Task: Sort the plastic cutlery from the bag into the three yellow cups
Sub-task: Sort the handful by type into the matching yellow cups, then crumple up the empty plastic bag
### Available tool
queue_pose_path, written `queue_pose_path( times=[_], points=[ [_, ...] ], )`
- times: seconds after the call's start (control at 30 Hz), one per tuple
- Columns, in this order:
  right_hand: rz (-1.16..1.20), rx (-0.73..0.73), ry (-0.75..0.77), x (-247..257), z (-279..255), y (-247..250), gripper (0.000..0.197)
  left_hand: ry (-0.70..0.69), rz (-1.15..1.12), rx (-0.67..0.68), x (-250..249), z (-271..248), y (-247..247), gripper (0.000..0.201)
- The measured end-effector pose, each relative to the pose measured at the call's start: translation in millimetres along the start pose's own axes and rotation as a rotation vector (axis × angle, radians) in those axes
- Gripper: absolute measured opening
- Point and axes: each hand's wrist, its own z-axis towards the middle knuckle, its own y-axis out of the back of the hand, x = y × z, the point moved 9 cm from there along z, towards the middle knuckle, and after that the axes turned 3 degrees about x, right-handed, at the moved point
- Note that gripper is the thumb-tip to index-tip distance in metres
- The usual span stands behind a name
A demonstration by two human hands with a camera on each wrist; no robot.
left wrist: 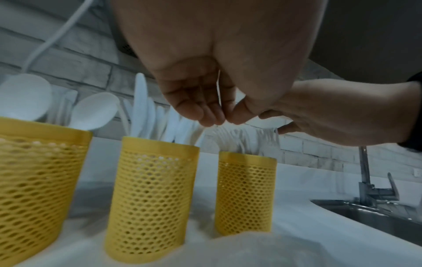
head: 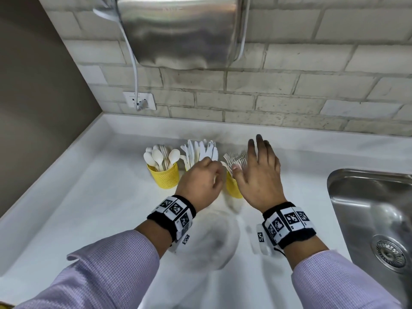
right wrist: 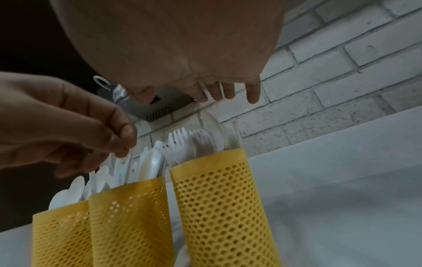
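Observation:
Three yellow mesh cups stand in a row on the white counter. The left cup (head: 166, 175) holds white spoons, the middle cup (left wrist: 150, 198) white knives and the right cup (head: 233, 188) white forks (right wrist: 180, 139). My left hand (head: 205, 175) hovers over the middle cup, its curled fingers and thumb pinched together (left wrist: 224, 121). A thin white edge shows in that pinch; I cannot tell which kind of cutlery it is. My right hand (head: 256, 166) is above the fork cup with straight, spread fingers (right wrist: 253, 94), its thumb against the fork tops. The clear plastic bag (head: 211, 239) lies crumpled beneath my wrists.
A steel sink (head: 367, 208) with a faucet (left wrist: 365, 180) is set into the counter at the right. A steel wall unit (head: 182, 30) hangs on the brick wall above the cups, its cable plugged into a socket (head: 139, 100). A grey wall borders the counter's left side.

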Motion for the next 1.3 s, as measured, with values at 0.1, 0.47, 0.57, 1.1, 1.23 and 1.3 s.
queue_pose_path(
  times=[0.1, 0.47, 0.57, 1.1, 1.23, 1.3],
  points=[
    [-0.036, 0.176, 0.0, 1, 3, -24, 0.092, 0.143, 0.113, 0.114, 28, -1, -7, 0.029],
    [-0.05, 0.201, -0.051, 3, 12, -39, 0.083, 0.174, 0.129, 0.184, 48, -9, -4, 0.023],
    [-0.047, 0.144, -0.013, 16, 6, -23, 0.087, 0.151, 0.022, 0.066, 37, -16, 21, 0.02],
    [0.158, 0.513, 0.176, 88, -97, -86, 0.098, 0.265, 0.247, 0.624, 70, -86, -21, 0.018],
    [0.086, 0.494, 0.114, 75, -88, -83, 0.091, 0.32, -0.091, 0.34, 58, -80, 13, 0.011],
    [0.038, 0.377, 0.161, 71, -77, -68, 0.062, 0.327, -0.062, 0.299, 55, -79, 26, 0.012]
  ],
)
